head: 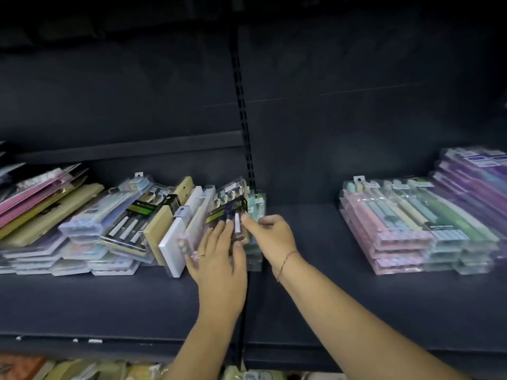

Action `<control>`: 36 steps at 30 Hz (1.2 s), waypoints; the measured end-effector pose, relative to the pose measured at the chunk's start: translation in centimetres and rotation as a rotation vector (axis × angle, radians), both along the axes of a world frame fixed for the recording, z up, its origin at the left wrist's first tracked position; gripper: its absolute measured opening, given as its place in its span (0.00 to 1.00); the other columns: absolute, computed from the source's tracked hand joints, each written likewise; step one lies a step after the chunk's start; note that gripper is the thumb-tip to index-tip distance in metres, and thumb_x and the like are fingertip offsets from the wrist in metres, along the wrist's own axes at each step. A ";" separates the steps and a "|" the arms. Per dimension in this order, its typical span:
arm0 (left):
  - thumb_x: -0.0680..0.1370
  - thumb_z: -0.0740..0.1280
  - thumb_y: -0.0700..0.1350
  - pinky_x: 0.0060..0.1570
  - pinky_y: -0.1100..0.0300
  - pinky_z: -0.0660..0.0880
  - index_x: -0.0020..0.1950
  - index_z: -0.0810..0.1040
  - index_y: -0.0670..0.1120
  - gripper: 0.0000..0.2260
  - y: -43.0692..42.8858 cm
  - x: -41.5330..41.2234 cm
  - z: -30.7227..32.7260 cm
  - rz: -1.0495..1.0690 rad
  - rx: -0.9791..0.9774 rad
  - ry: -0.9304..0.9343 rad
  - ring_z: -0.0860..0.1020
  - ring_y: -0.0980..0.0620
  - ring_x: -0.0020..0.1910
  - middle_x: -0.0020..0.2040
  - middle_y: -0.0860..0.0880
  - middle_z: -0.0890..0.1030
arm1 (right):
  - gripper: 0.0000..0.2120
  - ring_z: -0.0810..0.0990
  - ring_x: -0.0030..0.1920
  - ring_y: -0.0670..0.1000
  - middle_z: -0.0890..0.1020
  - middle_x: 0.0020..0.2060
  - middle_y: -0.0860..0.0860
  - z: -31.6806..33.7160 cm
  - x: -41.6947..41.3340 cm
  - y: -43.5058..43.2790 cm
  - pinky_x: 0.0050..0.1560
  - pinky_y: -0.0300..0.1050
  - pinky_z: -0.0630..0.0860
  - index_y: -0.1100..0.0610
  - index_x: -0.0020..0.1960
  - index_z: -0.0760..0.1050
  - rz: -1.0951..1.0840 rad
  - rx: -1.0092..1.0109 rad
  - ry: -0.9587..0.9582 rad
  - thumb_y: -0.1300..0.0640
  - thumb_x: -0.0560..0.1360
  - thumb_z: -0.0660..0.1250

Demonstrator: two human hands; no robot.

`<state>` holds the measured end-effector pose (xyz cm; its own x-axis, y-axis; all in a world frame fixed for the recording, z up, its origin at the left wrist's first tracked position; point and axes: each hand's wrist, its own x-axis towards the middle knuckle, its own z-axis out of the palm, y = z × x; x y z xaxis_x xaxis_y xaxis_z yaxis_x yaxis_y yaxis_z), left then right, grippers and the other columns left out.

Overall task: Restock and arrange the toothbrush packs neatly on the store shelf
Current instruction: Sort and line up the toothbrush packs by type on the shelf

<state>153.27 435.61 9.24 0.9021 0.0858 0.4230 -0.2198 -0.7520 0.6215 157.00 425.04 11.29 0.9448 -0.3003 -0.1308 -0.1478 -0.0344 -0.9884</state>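
Left hand (219, 253) flat against a clear, dark-labelled toothbrush pack (233, 208) on the dark shelf (301, 297), right hand (271, 233) grip pinching its edge; it probably needs squaring into the leaning row (170, 223)

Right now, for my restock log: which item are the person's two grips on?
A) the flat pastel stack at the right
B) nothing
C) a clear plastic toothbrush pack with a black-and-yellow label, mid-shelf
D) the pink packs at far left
C: the left grip lies flat on, and the right grip pinches, the clear plastic toothbrush pack with a black-and-yellow label.
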 end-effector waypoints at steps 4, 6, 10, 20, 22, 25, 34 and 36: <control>0.83 0.57 0.45 0.74 0.66 0.50 0.74 0.69 0.49 0.18 0.3 0.1 -0.1 -0.095 -0.126 -0.025 0.58 0.58 0.75 0.75 0.55 0.66 | 0.23 0.75 0.55 0.47 0.73 0.58 0.49 0.4 -0.4 -0.1 0.52 0.41 0.72 0.51 0.58 0.71 0.048 -0.055 -0.014 0.39 0.71 0.70; 0.83 0.59 0.41 0.64 0.81 0.49 0.74 0.69 0.48 0.19 0.2 -0.2 0.0 -0.125 -0.175 -0.019 0.58 0.58 0.75 0.75 0.53 0.67 | 0.24 0.75 0.57 0.48 0.72 0.59 0.49 0.6 -0.4 0.0 0.56 0.43 0.73 0.50 0.61 0.70 0.083 -0.078 -0.007 0.38 0.71 0.70; 0.81 0.56 0.45 0.74 0.61 0.56 0.71 0.73 0.46 0.19 -0.5 -0.7 0.1 -0.192 -0.129 -0.125 0.62 0.54 0.74 0.71 0.55 0.69 | 0.21 0.81 0.51 0.48 0.80 0.56 0.53 1.2 -0.6 0.3 0.54 0.43 0.78 0.55 0.57 0.76 0.141 0.064 0.017 0.43 0.71 0.72; 0.81 0.53 0.54 0.74 0.63 0.51 0.72 0.72 0.50 0.22 -1.3 -0.5 -0.5 -0.217 0.029 -0.222 0.60 0.52 0.76 0.75 0.51 0.65 | 0.06 0.80 0.39 0.51 0.82 0.39 0.54 1.1 -1.8 -5.2 0.40 0.45 0.77 0.58 0.47 0.78 -0.014 0.569 0.078 0.58 0.80 0.64; 0.81 0.52 0.58 0.76 0.50 0.53 0.72 0.72 0.49 0.24 -1.1 0.2 -1.2 -0.126 0.210 -0.174 0.62 0.44 0.76 0.75 0.46 0.67 | 0.06 0.79 0.37 0.50 0.81 0.38 0.54 0.4 -2.5 -7.1 0.36 0.43 0.76 0.57 0.46 0.76 -0.070 0.438 0.056 0.57 0.80 0.63; 0.79 0.54 0.62 0.70 0.39 0.65 0.69 0.75 0.48 0.26 -1.2 0.5 -1.8 -0.082 0.345 -0.067 0.68 0.38 0.72 0.72 0.42 0.71 | 0.06 0.81 0.38 0.52 0.83 0.42 0.56 -1.5 -3.3 -9.0 0.39 0.46 0.78 0.58 0.50 0.76 -0.114 0.202 0.051 0.56 0.81 0.63; 0.75 0.70 0.52 0.56 0.43 0.74 0.58 0.76 0.43 0.17 -1.1 1.0 -1.1 0.057 0.198 -0.090 0.78 0.38 0.60 0.66 0.41 0.76 | 0.24 0.73 0.64 0.55 0.72 0.64 0.55 -3.7 -2.9 -9.1 0.66 0.48 0.69 0.56 0.71 0.68 -0.017 -0.523 0.099 0.48 0.78 0.66; 0.75 0.72 0.48 0.52 0.44 0.74 0.57 0.76 0.43 0.14 -0.7 1.3 -0.9 0.099 0.152 -0.085 0.79 0.39 0.56 0.64 0.42 0.77 | 0.25 0.66 0.68 0.56 0.67 0.66 0.53 -3.2 -3.1 -8.5 0.68 0.51 0.63 0.52 0.71 0.67 -0.005 -0.780 0.173 0.44 0.78 0.64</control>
<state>154.59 434.94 8.32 0.8529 0.1023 0.5120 -0.1866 -0.8561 0.4819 153.93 416.55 8.12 0.9288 -0.3697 -0.0260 -0.2989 -0.7057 -0.6423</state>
